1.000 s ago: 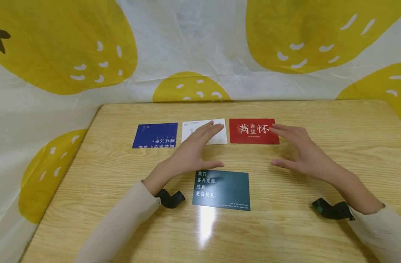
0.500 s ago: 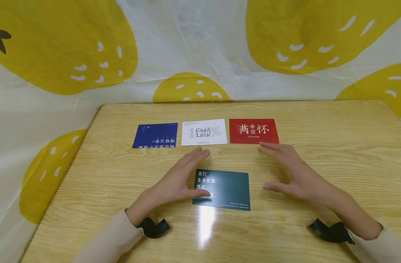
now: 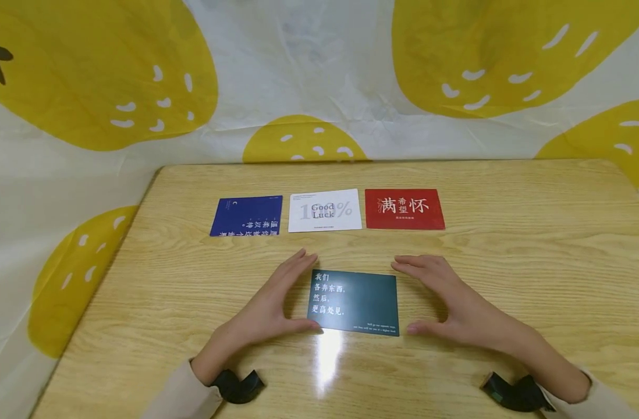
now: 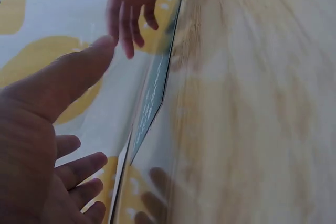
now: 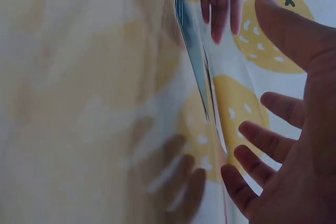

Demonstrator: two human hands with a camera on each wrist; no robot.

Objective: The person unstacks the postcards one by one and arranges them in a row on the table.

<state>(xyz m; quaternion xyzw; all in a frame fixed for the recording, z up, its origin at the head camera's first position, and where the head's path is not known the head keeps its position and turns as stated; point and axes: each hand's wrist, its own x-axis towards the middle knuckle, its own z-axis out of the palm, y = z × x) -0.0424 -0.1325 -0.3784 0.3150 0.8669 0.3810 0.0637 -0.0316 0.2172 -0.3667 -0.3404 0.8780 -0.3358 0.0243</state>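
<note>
A dark green card (image 3: 358,299) with white Chinese writing lies flat on the table, in front of the person. My left hand (image 3: 267,308) is at its left side, thumb and fingers spread apart, the thumb tip right by the lower left corner. On the card's right side, my right hand (image 3: 458,308) mirrors it with thumb and fingers apart. Neither hand grips anything. The left wrist view shows the fingers (image 4: 86,169) relaxed beside the card (image 4: 157,85), seen nearly edge-on. In the right wrist view, the fingers (image 5: 262,137) are likewise spread near the card (image 5: 191,45).
Behind the green card, a blue card (image 3: 246,215), a white "Good Luck" card (image 3: 325,210) and a red card (image 3: 405,209) lie in a row. Under them is a wood-grain table (image 3: 518,209). A white cloth with yellow fruit shapes (image 3: 304,58) hangs behind and at the left.
Both hands have come back toward the person from over and near the row of cards, and closer together, to either side of the green card. The cards have stayed in place.
</note>
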